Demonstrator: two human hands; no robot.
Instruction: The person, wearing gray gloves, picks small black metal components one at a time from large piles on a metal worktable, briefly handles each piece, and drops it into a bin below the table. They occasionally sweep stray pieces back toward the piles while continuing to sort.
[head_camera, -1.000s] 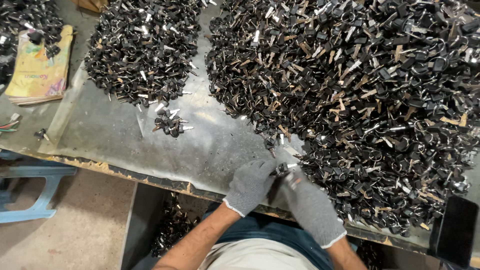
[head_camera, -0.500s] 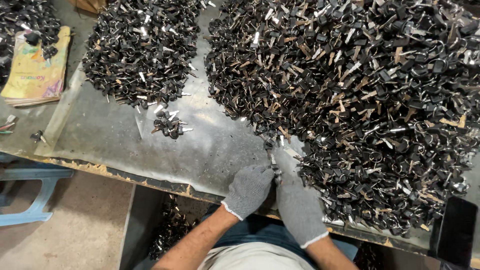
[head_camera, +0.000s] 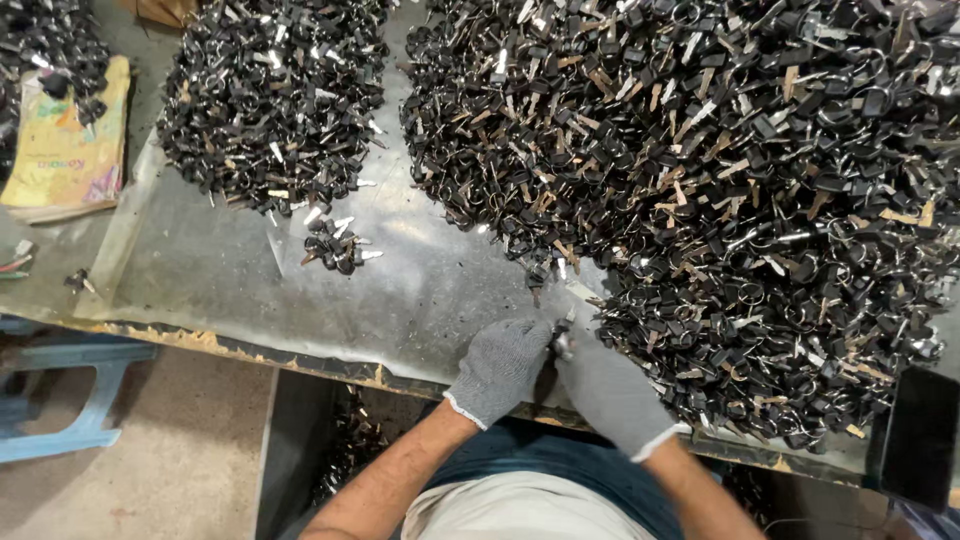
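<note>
Clearly early days: my gloved left hand (head_camera: 500, 366) and right hand (head_camera: 608, 388) pinch one small metal piece (head_camera: 561, 343) together, the big heap (head_camera: 720, 180) beside them dwarfing the smaller pile (head_camera: 270, 100).

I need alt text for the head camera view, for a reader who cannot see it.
Two gloved hands, left and right, meet over a small metal part at the table edge. Heaps of black keys cover the table.

Counts of the items on the table (head_camera: 230, 290).
Two gloved hands, left (head_camera: 500, 365) and right (head_camera: 610, 390); two large heaps of black keys, one big (head_camera: 720, 170), one smaller (head_camera: 270, 100); one small cluster (head_camera: 335, 245); one yellow packet (head_camera: 65, 145); one blue stool (head_camera: 60, 400).
</note>
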